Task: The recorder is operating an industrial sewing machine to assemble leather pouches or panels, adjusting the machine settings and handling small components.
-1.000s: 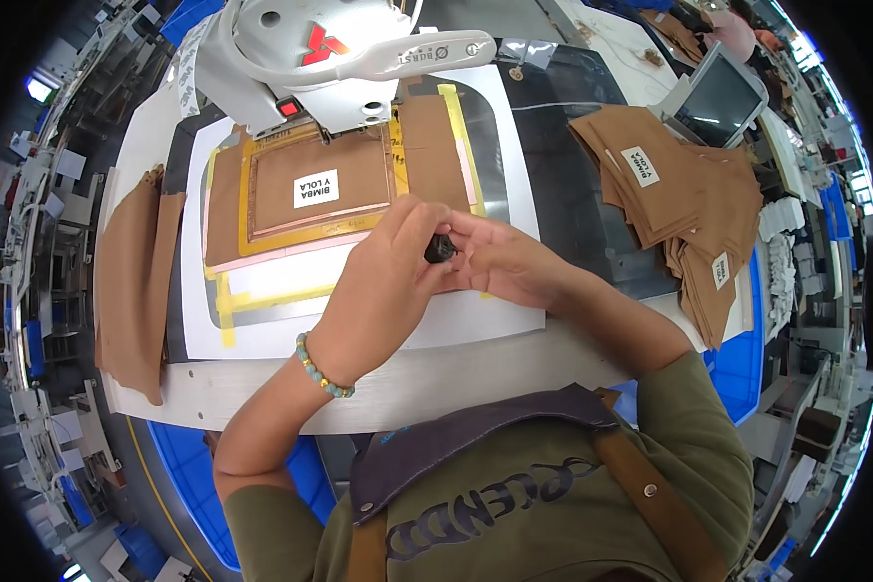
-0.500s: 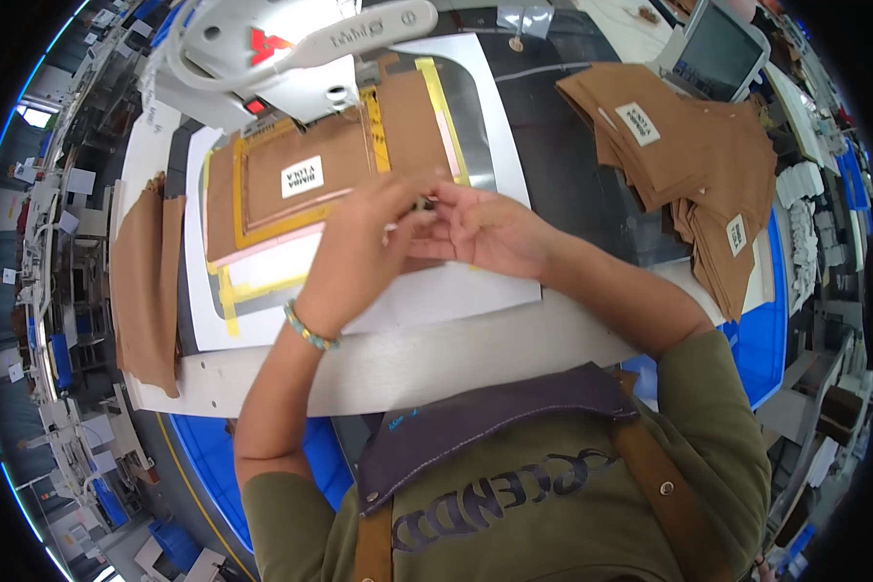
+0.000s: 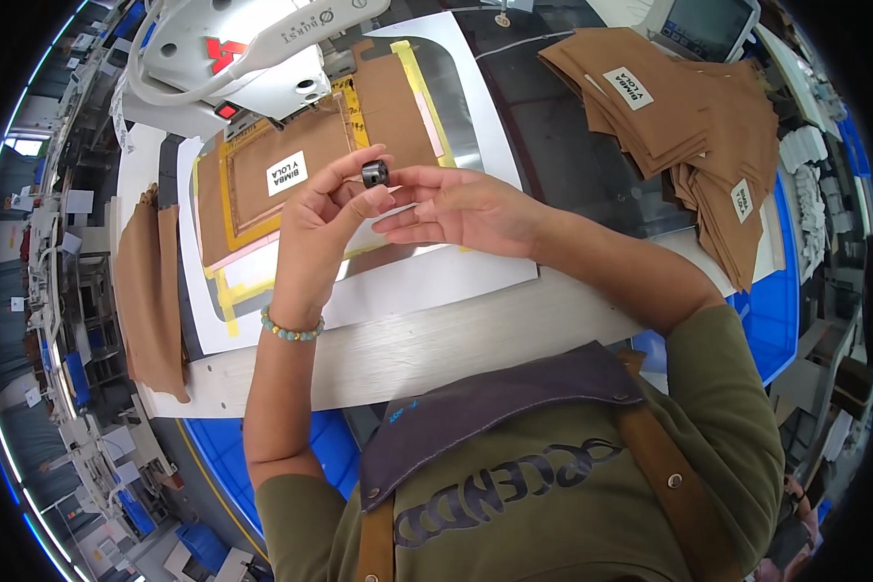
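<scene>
A small dark metal cylinder, which looks like a bobbin case (image 3: 375, 174), is pinched between the thumb and fingers of my left hand (image 3: 315, 218). It sits above the near edge of the brown fabric panel (image 3: 310, 136). My right hand (image 3: 475, 209) comes from the right with its fingers stretched toward the case. Its forefinger tip is at the case's side, and the fingers are apart; I cannot make out any thread between them. Beneath, the panel lies in a yellow-taped template frame (image 3: 231, 199) and bears a white label (image 3: 286, 173).
A white sewing machine head (image 3: 262, 73) stands over the template's far left. Brown cut pieces (image 3: 650, 107) are stacked at the right, near a screen (image 3: 703, 29). More brown fabric (image 3: 150, 301) hangs at the left table edge. Blue bins (image 3: 771, 325) sit below the table.
My left hand has shifted left and up, turning so the dark case shows clearly. My right hand has moved slightly left with it, its fingers straighter. The whole view has shifted a little.
</scene>
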Tool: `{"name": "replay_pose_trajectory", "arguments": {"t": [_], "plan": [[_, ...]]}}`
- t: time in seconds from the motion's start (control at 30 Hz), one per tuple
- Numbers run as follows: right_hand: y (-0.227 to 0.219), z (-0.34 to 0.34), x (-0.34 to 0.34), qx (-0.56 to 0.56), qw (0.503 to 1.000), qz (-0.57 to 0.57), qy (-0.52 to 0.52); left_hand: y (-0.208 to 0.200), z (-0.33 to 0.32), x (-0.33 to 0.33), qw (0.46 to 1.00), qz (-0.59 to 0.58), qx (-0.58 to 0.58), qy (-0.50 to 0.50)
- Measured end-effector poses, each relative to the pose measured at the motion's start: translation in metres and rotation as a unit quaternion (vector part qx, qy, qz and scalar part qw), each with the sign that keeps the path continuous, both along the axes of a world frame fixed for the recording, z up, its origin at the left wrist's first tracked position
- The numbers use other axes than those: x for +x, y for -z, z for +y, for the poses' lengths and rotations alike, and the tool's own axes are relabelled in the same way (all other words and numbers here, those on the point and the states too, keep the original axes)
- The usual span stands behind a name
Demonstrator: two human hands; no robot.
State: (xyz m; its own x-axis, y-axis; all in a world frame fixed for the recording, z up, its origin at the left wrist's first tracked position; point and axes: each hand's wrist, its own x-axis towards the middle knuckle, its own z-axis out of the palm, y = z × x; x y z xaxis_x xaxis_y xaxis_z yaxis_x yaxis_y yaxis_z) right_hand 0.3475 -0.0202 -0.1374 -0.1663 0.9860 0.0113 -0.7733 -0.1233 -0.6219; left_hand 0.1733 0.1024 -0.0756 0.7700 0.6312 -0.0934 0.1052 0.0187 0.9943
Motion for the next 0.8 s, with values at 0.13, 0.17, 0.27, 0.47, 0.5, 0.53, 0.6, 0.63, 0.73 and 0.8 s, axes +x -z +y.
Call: {"name": "replay_pose_trajectory", "arguments": {"t": [0.13, 0.17, 0.27, 0.47, 0.5, 0.53, 0.6, 0.63, 0.73, 0.8], "plan": [[-0.001, -0.001, 0.001, -0.007, 1.000, 0.018, 0.014, 0.001, 0.000, -0.001, 0.998, 0.024, 0.039, 0.042], [0.000, -0.001, 0.001, -0.020, 1.000, 0.015, 0.015, 0.001, 0.001, 0.000, 0.997, 0.025, 0.049, 0.050], [0.001, 0.000, 0.001, -0.011, 1.000, 0.006, 0.019, 0.002, 0.001, 0.003, 0.996, 0.035, 0.079, 0.037], [0.000, 0.000, 0.001, 0.011, 1.000, 0.005, 0.009, -0.005, -0.004, 0.003, 0.993, -0.025, 0.112, 0.018], [-0.001, 0.000, 0.001, 0.014, 1.000, 0.002, 0.008, -0.005, -0.004, 0.004, 0.993, -0.013, 0.119, 0.019], [-0.002, 0.000, 0.002, 0.036, 0.999, 0.002, 0.004, -0.004, -0.005, 0.005, 0.998, -0.057, 0.024, 0.003], [-0.003, 0.000, 0.002, 0.018, 1.000, 0.013, 0.008, -0.001, -0.005, 0.009, 0.992, -0.101, -0.069, -0.014], [-0.004, 0.000, 0.002, 0.035, 0.999, 0.036, 0.011, 0.001, -0.006, 0.010, 0.989, -0.112, -0.092, -0.004], [-0.005, 0.000, 0.002, 0.018, 0.999, 0.030, 0.007, 0.007, -0.006, 0.011, 0.985, -0.121, -0.125, 0.017], [-0.004, -0.001, 0.002, 0.017, 1.000, 0.022, 0.010, 0.012, -0.008, 0.012, 0.995, -0.076, -0.057, 0.023]]}}
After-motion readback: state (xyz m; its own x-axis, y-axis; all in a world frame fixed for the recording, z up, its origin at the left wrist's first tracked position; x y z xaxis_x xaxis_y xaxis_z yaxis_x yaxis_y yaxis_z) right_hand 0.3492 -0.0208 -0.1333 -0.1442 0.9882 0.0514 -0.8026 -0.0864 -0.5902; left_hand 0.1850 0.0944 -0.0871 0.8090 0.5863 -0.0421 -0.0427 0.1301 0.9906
